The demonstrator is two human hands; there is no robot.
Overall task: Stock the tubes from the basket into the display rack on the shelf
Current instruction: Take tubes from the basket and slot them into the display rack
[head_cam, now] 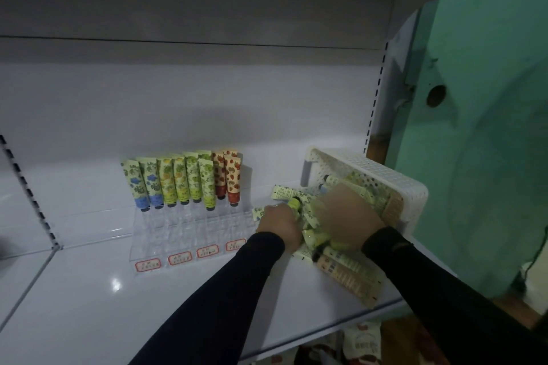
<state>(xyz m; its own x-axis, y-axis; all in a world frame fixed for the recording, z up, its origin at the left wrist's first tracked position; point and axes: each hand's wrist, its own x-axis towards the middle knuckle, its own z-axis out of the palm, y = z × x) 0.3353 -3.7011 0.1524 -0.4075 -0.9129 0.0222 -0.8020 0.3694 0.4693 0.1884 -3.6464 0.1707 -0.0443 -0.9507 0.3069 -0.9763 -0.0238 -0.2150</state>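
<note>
The left hand [280, 221] is curling its grip round a green-capped tube [294, 204] at the near edge of the spilled pile of tubes [315, 234]. The right hand [351, 213] is lying on top of that pile, just at the mouth of the basket [394, 184]; its fingers are blurred and buried, so I cannot tell whether its grip is closed on anything. The white perforated basket is tipped on its side near the shelf's right end, its open side facing the hands, with tubes sliding out towards the shelf's front lip. A beige tube [345, 274] is lying close to that front edge. To the left, just beside the left hand, the clear display rack [189, 234] is standing on the white shelf [89, 290], carrying upright tubes in blue, yellow-green and red along its back rows [184, 181]; its lower front steps are standing bare. Four red-bordered labels [179, 259] are running along the rack's front, their writing too small to read. Left of the rack the shelf is stretching open.
</note>
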